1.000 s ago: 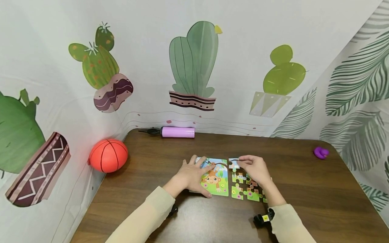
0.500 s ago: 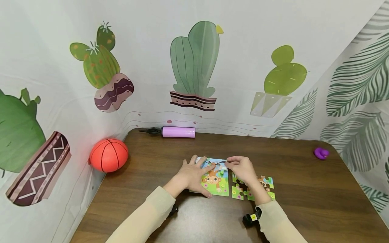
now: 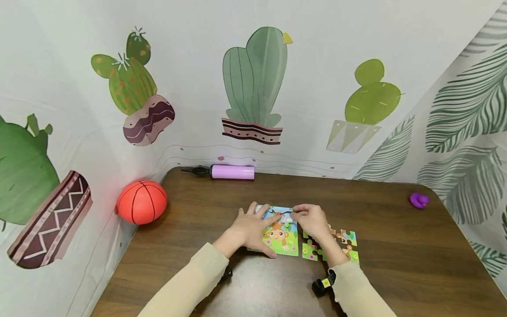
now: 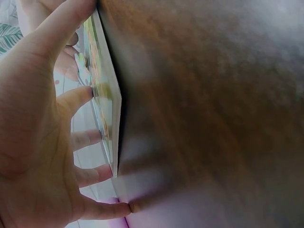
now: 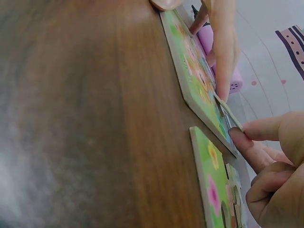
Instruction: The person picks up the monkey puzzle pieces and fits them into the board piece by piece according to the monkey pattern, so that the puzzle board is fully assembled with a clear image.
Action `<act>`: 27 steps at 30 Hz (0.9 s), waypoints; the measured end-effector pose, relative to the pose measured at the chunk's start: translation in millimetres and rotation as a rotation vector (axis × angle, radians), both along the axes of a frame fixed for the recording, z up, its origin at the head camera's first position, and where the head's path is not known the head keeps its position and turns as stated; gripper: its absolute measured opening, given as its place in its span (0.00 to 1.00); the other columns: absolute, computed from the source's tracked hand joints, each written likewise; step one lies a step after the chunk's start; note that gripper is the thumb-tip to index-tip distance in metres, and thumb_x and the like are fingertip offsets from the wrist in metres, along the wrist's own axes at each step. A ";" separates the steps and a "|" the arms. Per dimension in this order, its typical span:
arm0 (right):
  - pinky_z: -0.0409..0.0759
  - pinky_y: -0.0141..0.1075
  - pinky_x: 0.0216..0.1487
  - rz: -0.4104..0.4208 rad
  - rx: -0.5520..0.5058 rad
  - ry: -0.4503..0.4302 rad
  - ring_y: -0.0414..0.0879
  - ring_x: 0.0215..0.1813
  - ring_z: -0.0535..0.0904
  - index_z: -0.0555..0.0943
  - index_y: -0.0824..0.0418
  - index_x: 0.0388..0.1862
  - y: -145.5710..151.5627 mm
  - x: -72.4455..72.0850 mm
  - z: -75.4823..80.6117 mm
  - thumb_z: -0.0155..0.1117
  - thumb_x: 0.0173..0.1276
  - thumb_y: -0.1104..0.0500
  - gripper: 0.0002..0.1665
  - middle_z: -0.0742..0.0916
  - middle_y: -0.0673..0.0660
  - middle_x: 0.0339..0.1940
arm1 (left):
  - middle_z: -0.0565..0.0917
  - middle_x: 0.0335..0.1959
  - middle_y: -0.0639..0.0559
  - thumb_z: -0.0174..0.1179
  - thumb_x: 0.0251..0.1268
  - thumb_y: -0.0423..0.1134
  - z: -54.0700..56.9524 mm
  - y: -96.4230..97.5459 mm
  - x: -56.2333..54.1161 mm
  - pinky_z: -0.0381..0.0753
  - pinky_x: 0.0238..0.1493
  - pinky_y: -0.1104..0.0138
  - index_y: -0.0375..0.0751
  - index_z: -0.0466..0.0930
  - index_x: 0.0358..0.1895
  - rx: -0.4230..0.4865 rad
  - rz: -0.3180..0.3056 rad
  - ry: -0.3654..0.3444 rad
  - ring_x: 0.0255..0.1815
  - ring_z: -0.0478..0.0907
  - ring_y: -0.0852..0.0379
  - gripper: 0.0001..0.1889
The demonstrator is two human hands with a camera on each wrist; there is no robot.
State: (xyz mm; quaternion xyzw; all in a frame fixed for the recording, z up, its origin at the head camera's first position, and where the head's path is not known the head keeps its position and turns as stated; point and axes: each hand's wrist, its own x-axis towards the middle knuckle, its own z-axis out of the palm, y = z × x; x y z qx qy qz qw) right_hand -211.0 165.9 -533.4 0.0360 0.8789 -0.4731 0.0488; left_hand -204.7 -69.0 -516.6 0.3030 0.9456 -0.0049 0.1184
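Observation:
A puzzle board with a cartoon monkey picture lies flat on the table. My left hand spreads over its left side, and the fingertips press on the board and the table by its edge. Thumb and index finger of my right hand pinch a jigsaw piece. In the right wrist view the piece tilts over the upper right part of the board, its lower end close to the left fingers. Several loose jigsaw pieces lie right of the board, partly hidden under the right hand and wrist.
A red ball stands at the left table edge. A purple hand pump lies along the back, against the printed cloth. At the far right is a purple rubber duck. The wooden table extends around the puzzle.
My right hand has moved left from the loose pieces to the board's upper right, bringing a jigsaw piece with it. My left hand has stayed in place.

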 end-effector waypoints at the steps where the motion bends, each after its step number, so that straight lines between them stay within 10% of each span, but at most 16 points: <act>1: 0.80 0.40 0.34 -0.001 0.005 0.001 0.48 0.40 0.88 0.88 0.61 0.54 0.0 -0.1 -0.1 0.71 0.72 0.53 0.17 0.91 0.55 0.40 | 0.51 0.84 0.52 0.60 0.37 0.89 0.0 0.0 -0.1 0.63 0.66 0.29 0.76 0.48 0.84 -0.001 0.000 0.001 0.81 0.49 0.37 0.64; 27: 0.83 0.44 0.39 0.044 0.024 -0.004 0.48 0.39 0.87 0.90 0.61 0.48 5.4 -0.8 5.4 0.72 0.71 0.53 0.14 0.91 0.53 0.37 | 0.50 0.84 0.52 0.59 0.29 0.92 9.3 10.5 -5.1 0.70 0.64 0.34 0.75 0.47 0.84 -0.126 0.010 0.008 0.79 0.53 0.38 0.69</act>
